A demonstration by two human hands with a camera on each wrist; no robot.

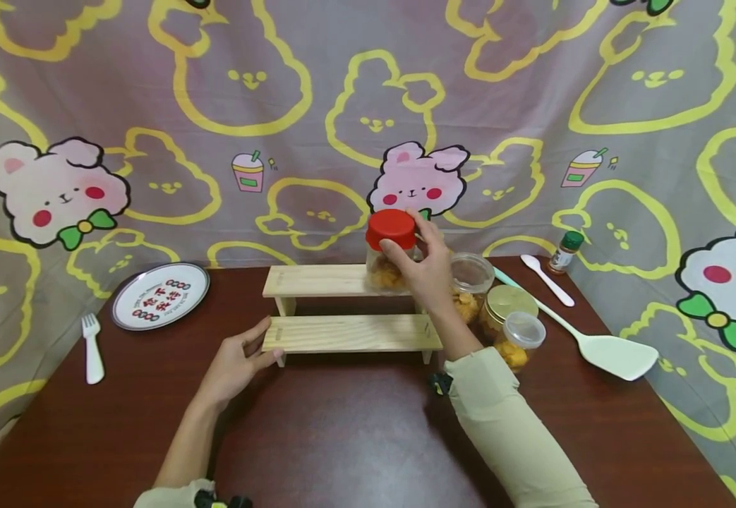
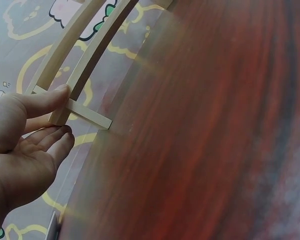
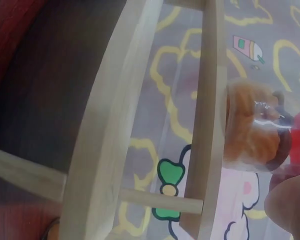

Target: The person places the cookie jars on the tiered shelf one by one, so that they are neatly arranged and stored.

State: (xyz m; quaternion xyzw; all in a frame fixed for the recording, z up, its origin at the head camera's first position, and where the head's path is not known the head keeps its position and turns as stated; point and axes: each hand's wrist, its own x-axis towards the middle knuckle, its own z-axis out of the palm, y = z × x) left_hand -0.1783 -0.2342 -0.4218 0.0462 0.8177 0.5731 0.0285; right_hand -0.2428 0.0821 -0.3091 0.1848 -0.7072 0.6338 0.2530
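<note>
A two-step wooden rack (image 1: 351, 333) stands on the table. At its left end my left hand (image 1: 234, 363) grips the lower step, thumb on one side and fingers beneath, as the left wrist view shows at the rack's end (image 2: 77, 82). My right hand (image 1: 430, 271) holds a clear jar (image 1: 385, 271) by its red lid (image 1: 391, 226), at the right part of the upper step. Orange-brown pieces fill the jar's lower part. In the right wrist view the jar's base (image 3: 252, 127) meets the upper step (image 3: 207, 115); only part of that hand shows.
Right of the rack stand several food jars: a clear-lidded one (image 1: 471, 275), a gold-lidded one (image 1: 507, 305) and a small tub (image 1: 523, 331). Beyond lie a spatula (image 1: 615, 355), a white spoon (image 1: 548, 281) and a green-capped bottle (image 1: 566, 252). A plate (image 1: 164, 293) and fork (image 1: 92, 349) are left.
</note>
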